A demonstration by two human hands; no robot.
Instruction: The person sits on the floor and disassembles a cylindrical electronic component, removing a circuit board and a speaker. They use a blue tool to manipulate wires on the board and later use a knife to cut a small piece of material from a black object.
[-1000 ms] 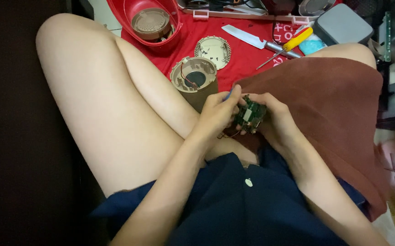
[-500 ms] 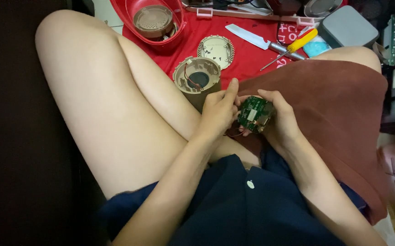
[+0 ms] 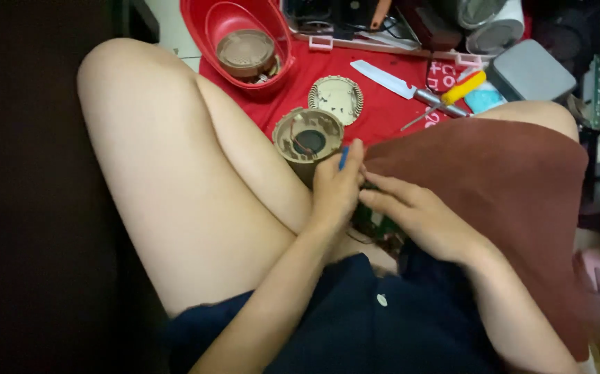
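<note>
My left hand [image 3: 334,190] and right hand [image 3: 421,218] met near the middle of the frame, over my lap, and between them sat a small green circuit board [image 3: 376,225], mostly hidden under my palms so only a dark green edge showed just below the hands. The fingers of my left hand were curled and pressed together around a thin blue tool [image 3: 343,158], whose tip poked up above my knuckles; the fingers of my right hand lay stretched out flat and close together across the board, touching my left hand, though I could not tell whether they pinched it or only rested on it. A brown cloth [image 3: 494,187] covered my right thigh, at the right of the frame, and the board lay at its near edge. Just above my left hand stood a round beige housing [image 3: 308,135] with an open top, and beyond it a flat beige disc [image 3: 336,99] lay on the red mat [image 3: 383,114]. A red tub [image 3: 234,34] in the upper left held another round beige part. A knife [image 3: 386,78] and a yellow-handled screwdriver [image 3: 452,93] lay at the upper right.
</note>
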